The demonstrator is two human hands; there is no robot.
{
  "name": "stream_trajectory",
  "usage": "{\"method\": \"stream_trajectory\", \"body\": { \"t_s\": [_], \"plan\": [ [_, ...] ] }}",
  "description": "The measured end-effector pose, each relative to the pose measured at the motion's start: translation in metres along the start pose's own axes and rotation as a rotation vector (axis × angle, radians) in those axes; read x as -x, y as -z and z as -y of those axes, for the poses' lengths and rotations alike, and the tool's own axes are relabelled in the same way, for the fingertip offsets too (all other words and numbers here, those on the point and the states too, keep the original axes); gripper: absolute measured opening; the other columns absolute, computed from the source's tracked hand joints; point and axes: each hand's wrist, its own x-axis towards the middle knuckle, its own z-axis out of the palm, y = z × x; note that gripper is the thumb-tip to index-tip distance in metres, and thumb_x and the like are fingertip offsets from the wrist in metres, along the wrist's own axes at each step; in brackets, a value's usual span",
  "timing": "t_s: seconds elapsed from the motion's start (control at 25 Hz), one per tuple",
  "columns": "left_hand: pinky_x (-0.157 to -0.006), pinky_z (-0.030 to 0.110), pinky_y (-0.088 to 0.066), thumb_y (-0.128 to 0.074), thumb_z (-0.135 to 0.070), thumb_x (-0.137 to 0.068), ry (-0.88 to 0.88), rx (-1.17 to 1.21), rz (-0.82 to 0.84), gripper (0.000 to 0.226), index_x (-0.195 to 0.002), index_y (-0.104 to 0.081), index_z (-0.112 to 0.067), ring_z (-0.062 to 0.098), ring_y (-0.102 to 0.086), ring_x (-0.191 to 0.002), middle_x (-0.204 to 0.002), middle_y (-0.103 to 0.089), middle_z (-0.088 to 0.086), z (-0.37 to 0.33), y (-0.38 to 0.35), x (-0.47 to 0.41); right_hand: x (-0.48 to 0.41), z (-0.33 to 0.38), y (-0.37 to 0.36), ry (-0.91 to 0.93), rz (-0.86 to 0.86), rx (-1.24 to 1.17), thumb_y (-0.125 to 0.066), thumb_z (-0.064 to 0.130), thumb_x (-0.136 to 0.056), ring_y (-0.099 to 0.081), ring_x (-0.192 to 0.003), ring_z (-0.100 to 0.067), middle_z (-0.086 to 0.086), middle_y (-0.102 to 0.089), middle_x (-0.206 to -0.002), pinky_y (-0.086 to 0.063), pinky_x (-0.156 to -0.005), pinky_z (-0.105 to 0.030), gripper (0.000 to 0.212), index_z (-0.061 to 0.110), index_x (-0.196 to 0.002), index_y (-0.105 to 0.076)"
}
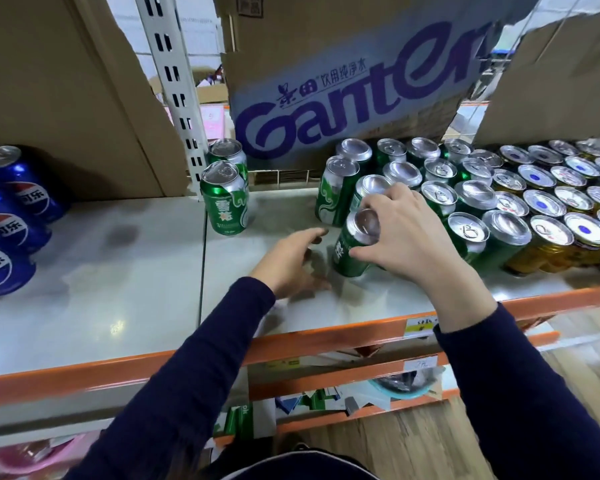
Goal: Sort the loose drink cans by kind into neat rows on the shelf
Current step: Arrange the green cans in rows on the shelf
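My right hand (pixel 407 232) grips a green can (pixel 352 249) near its top, at the front left corner of a block of green cans (pixel 440 174) standing in rows on the grey shelf (pixel 118 271). My left hand (pixel 297 259) hovers just left of that can, fingers loosely spread, holding nothing. Two more green cans (pixel 224 199) stand apart by the white upright. Gold cans (pixel 561 216) fill rows to the right. Blue cola cans (pixel 11 216) stand at the far left.
A torn Ganten cardboard box (pixel 343 81) stands behind the green cans. A white slotted upright (pixel 174 88) rises at the back, with brown cardboard (pixel 56 84) to its left. The shelf's orange front edge (pixel 326 336) runs below my wrists. Lower shelves hold mixed goods.
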Motion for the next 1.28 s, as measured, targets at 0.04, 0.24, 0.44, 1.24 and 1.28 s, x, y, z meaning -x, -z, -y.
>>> {"method": "stream_trajectory", "body": {
  "t_s": [0.04,0.24,0.44,1.24,1.28],
  "plan": [
    [-0.094,0.032,-0.045,-0.088,-0.028,-0.064,-0.026,-0.054,-0.023,0.094,-0.144,-0.039,-0.02,0.021,-0.051,-0.113,-0.139,-0.05,0.001,-0.001,-0.009,0.0,0.002,0.001,0.001,0.0,-0.001,0.0,-0.075,0.044,-0.064,-0.046,-0.103,-0.031,-0.009,-0.052,-0.112,-0.044,-0.085,-0.039,0.061,0.014,-0.114,-0.056],
    [-0.082,0.017,-0.047,-0.08,-0.008,-0.074,-0.109,0.415,-0.049,0.063,-0.125,-0.049,-0.027,0.015,-0.06,-0.1,-0.113,-0.062,-0.002,-0.005,-0.015,0.002,0.018,-0.011,-0.001,-0.015,-0.118,-0.461,-0.084,0.038,-0.062,-0.051,-0.095,-0.017,0.005,-0.056,-0.1,-0.042,-0.08,-0.028,0.057,0.018,-0.108,-0.054],
    [-0.062,0.032,-0.057,-0.055,-0.01,-0.095,-0.001,0.993,-0.109,0.021,-0.108,-0.06,-0.026,0.022,-0.066,-0.083,-0.107,-0.062,0.008,-0.002,0.013,0.012,0.018,-0.029,0.004,0.04,-0.002,-0.695,-0.073,0.061,-0.058,-0.057,-0.088,0.006,0.011,-0.062,-0.105,-0.044,-0.077,-0.011,0.072,0.027,-0.12,-0.06],
    [-0.073,0.018,-0.051,-0.064,-0.048,-0.08,0.005,0.307,-0.124,0.032,-0.103,-0.068,-0.026,0.002,-0.063,-0.086,-0.096,-0.069,-0.009,0.001,-0.005,0.023,0.028,-0.004,-0.083,0.169,-0.16,-0.418,-0.067,-0.003,-0.077,-0.059,-0.101,-0.032,-0.012,-0.062,-0.109,-0.049,-0.086,-0.039,0.031,0.003,-0.107,-0.068],
    [-0.071,0.017,-0.051,-0.067,-0.047,-0.082,0.008,0.302,-0.112,0.029,-0.102,-0.068,-0.026,0.003,-0.064,-0.084,-0.094,-0.069,-0.009,0.002,-0.002,0.022,0.029,-0.006,-0.076,0.184,-0.195,-0.434,-0.067,0.0,-0.079,-0.06,-0.1,-0.029,-0.011,-0.062,-0.108,-0.05,-0.084,-0.039,0.028,0.004,-0.106,-0.068]
  ]
}}
